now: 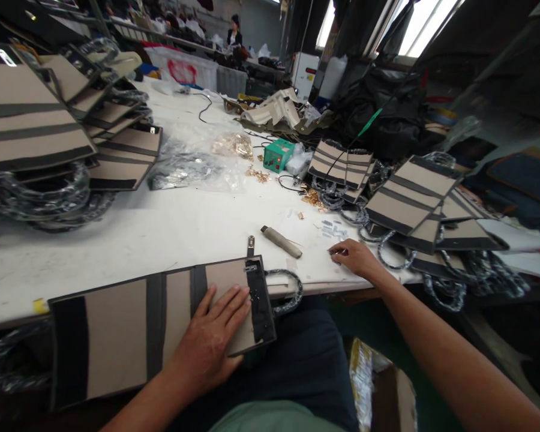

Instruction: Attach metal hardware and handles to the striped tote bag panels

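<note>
A beige-and-black bag panel (117, 342) lies flat across the table's front edge and over my lap. My left hand (216, 330) rests on it with the fingers stretched out. At the panel's right end are a black strip with small metal fittings, a plastic-wrapped handle (300, 291) and a tab with a metal clasp (251, 243). My right hand (353, 258) is over the table to the right, fingertips pinched around a small shiny metal piece, its exact kind unclear. Just beyond that hand lie several small flat metal plates (332, 230). A wrapped, stick-like tool (281, 242) lies between the hands.
Stacks of similar bag panels stand at the left (22, 126) and right (409, 195). A green box with a knob (278, 155), gold-coloured hardware (312, 198) and clear plastic bags (189, 165) sit on the white table (198, 219). Farther back, a person (234, 36) is by another table.
</note>
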`<action>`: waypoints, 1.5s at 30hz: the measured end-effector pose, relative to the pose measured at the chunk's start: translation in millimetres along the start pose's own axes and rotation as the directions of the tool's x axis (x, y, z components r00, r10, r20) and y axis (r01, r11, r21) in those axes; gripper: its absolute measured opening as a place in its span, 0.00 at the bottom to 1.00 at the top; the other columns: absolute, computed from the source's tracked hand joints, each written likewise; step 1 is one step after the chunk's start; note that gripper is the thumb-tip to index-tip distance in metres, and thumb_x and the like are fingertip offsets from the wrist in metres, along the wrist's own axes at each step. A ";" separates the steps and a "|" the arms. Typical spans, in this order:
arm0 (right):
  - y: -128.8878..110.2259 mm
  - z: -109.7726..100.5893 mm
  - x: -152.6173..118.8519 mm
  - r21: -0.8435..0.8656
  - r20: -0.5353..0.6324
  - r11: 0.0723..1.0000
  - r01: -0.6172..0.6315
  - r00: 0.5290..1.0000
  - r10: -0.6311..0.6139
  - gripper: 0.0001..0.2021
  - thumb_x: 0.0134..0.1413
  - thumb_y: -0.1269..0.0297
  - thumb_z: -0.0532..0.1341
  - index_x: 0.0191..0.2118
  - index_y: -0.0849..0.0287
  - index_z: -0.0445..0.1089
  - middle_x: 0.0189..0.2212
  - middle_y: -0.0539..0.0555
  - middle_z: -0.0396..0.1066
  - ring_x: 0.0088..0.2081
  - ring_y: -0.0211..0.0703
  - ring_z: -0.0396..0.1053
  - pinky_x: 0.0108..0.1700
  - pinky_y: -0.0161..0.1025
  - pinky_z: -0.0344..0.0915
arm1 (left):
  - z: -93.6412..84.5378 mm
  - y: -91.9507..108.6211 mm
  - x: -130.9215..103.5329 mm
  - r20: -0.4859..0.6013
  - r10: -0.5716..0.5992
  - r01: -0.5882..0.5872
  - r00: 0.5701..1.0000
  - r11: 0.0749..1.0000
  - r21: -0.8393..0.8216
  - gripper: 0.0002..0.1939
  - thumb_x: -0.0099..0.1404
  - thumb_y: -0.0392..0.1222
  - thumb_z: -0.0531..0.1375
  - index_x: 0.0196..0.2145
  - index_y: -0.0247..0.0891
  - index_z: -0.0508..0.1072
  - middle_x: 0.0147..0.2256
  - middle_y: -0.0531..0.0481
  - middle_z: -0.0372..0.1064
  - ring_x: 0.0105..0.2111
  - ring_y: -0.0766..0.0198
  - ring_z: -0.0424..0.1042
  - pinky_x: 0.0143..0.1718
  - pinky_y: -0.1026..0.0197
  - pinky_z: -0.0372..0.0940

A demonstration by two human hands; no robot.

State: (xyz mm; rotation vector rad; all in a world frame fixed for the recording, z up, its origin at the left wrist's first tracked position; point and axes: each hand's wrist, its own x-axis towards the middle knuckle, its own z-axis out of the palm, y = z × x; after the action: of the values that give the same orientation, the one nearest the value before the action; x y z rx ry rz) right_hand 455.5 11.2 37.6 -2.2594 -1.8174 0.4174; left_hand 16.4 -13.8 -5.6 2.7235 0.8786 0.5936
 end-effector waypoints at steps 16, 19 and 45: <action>-96.7 1.1 -46.3 0.484 -0.007 0.875 -0.003 1.000 0.007 0.17 0.51 0.51 0.67 0.40 0.59 0.80 0.31 0.54 0.77 0.30 0.44 0.70 0.33 0.39 0.65 | -11.4 6.5 -3.4 0.148 -0.044 0.047 0.988 0.999 -0.014 0.40 0.58 0.53 0.66 0.65 0.37 0.63 0.69 0.45 0.51 0.69 0.51 0.50 0.72 0.43 0.24; -145.5 25.0 -60.1 0.614 0.168 0.782 0.108 0.950 -0.263 0.12 0.56 0.57 0.64 0.41 0.57 0.79 0.37 0.53 0.77 0.35 0.43 0.72 0.40 0.39 0.68 | -10.8 6.1 -4.7 0.160 -0.042 0.044 0.986 0.999 -0.013 0.40 0.59 0.53 0.65 0.65 0.37 0.63 0.69 0.44 0.51 0.70 0.50 0.48 0.72 0.42 0.25; -216.1 67.5 -34.9 0.291 0.260 0.825 0.484 0.790 -0.555 0.09 0.54 0.74 0.64 0.38 0.55 0.80 0.34 0.51 0.74 0.39 0.42 0.71 0.42 0.37 0.64 | -9.0 -1.0 -12.3 0.132 -0.028 0.036 0.991 0.998 -0.054 0.41 0.57 0.52 0.66 0.65 0.33 0.62 0.66 0.36 0.57 0.69 0.47 0.50 0.71 0.40 0.28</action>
State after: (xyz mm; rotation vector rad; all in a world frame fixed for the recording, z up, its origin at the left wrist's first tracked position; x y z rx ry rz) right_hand 227.1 23.1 50.1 -1.5108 -2.3301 0.8753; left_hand 2.9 -19.7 -1.6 2.6582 0.8585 0.4202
